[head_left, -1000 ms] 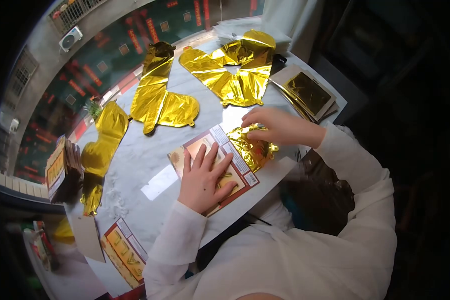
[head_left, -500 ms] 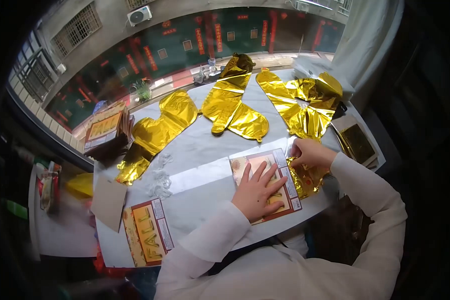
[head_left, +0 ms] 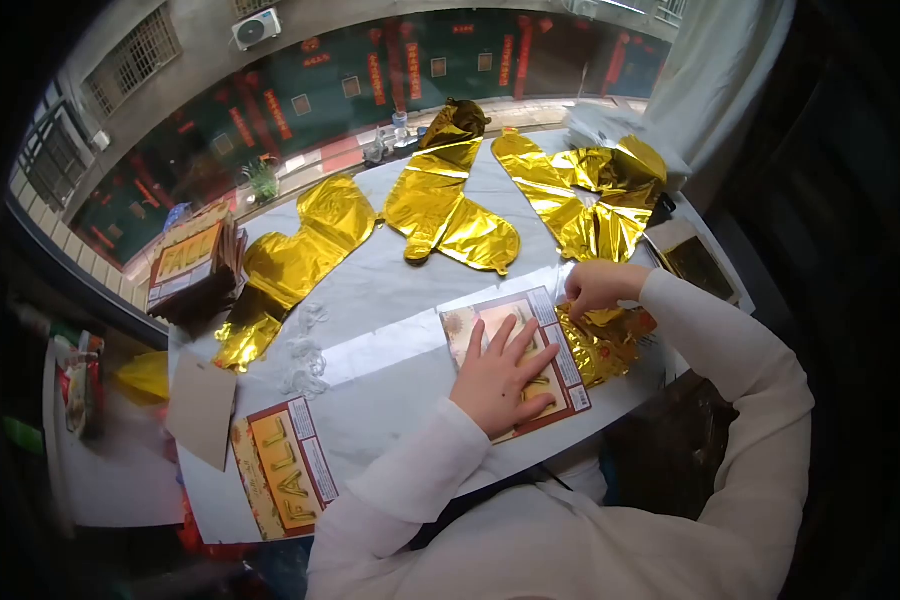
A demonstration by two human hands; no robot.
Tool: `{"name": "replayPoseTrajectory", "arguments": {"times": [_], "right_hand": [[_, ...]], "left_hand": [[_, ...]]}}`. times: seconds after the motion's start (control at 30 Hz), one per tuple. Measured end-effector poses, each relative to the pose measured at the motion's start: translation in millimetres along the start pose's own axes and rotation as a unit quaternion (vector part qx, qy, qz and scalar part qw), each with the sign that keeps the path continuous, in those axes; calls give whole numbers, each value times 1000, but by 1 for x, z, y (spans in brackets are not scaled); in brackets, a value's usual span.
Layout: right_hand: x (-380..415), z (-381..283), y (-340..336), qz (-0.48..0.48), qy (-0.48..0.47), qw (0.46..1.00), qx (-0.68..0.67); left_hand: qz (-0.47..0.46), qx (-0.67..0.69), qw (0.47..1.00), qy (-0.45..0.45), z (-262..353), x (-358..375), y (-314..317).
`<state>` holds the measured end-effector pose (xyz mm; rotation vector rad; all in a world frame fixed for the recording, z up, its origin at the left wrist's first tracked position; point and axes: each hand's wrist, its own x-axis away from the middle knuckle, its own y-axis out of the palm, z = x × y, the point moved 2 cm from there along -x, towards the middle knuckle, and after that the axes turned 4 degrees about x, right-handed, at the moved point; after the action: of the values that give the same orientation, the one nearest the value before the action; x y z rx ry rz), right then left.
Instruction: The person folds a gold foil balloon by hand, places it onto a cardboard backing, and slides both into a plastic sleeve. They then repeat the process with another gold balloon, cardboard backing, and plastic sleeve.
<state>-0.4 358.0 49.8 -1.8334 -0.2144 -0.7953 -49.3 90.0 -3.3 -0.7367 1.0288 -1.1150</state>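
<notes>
My left hand (head_left: 505,380) lies with spread fingers on a printed card package (head_left: 470,318), pressing it to the table. At the package's upper right, my right hand (head_left: 605,288) is closed with its fingertips together by its corner. What they pinch is too small to make out; clear plastic film (head_left: 553,282) shows beside them. Crumpled gold foil (head_left: 595,355) lies just below my right hand, partly under the package's edge. Another package marked FALL (head_left: 288,470) rests at the table's near left corner.
Flat gold foil balloons (head_left: 310,235), (head_left: 445,205), (head_left: 595,215) lie across the back of the white table (head_left: 390,300). A stack of FALL packages (head_left: 192,262) stands at the left, above a plain card (head_left: 202,408). Clear plastic scraps (head_left: 308,350) lie mid-left; a box (head_left: 692,255) sits right.
The whole view has shifted, so everything appears a little further left. Both hands keep nearly the same places on the package and beside the gold foil.
</notes>
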Motion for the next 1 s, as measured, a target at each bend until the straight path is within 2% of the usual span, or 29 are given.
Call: {"name": "replayPoseTrajectory", "arguments": {"times": [0.17, 0.23, 0.27, 0.37, 0.43, 0.57, 0.63, 0.73, 0.77, 0.87, 1.0], "right_hand": [[-4, -18, -14, -84, 24, 995, 39], [-6, -19, -12, -123, 44, 991, -29], [-7, -21, -10, -159, 60, 979, -115], [-13, -29, -6, -215, 99, 952, -195], [-11, -36, -3, -194, 93, 950, -224], [-3, -47, 0, -237, 109, 923, -281], [-5, -42, 4, -218, 147, 912, -315], [-2, -22, 4, -231, 131, 895, -359], [-1, -13, 3, -230, 132, 895, -359], [4, 4, -4, -150, 27, 954, -258], [-5, -9, -1, -148, 92, 943, -284]], "left_hand": [[-2, -8, 1000, 13, 2, -1, -2], [-4, -17, 1000, 8, 2, -1, -4], [-11, -13, 1000, 2, 3, -1, -5], [-13, -6, 1000, -4, 4, -2, -6], [-18, -5, 1000, -5, 4, -2, -5], [-14, 21, 999, -21, 1, -2, -3], [-11, 26, 999, -25, 0, -1, -3], [-19, 24, 999, -18, -2, 0, -3], [-21, 18, 999, -16, -2, 0, -4], [-24, 12, 1000, -15, -2, 0, -5], [-20, 16, 1000, -15, -1, 0, -6]]}}
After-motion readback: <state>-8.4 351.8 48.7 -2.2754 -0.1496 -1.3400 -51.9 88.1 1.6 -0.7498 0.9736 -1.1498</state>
